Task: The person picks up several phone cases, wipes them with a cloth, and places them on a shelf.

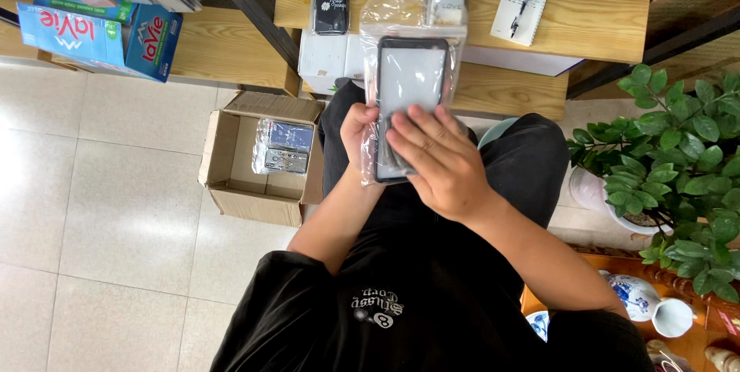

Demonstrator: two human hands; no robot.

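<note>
Pale glossy floor tiles fill the left half of the scene, square and reflective. Across the far side runs a light wooden shelf unit with visible grain, its boards hung and stacked with flat packaged goods. At the right edge stands a bushy green plant with rounded leaves in a white pot. Near the shelf's foot on the floor sits an open brown cardboard box, its flaps spread; inside lies a clear-wrapped bundle of flat packs. On the far left shelf rests a blue printed carton. At the near right, a glazed blue-and-white ceramic jug sits on dark reddish wood.

At the centre, over the person's black trousers, is a black-rimmed phone case, flat and rectangular with a pale middle, inside a crinkly clear plastic sleeve that rises beyond it. The left hand is closed on the sleeve's left edge, thumb on the front. The right hand lies flat over the case's near end, fingers spread and pressing on the plastic, not curled around it.
</note>
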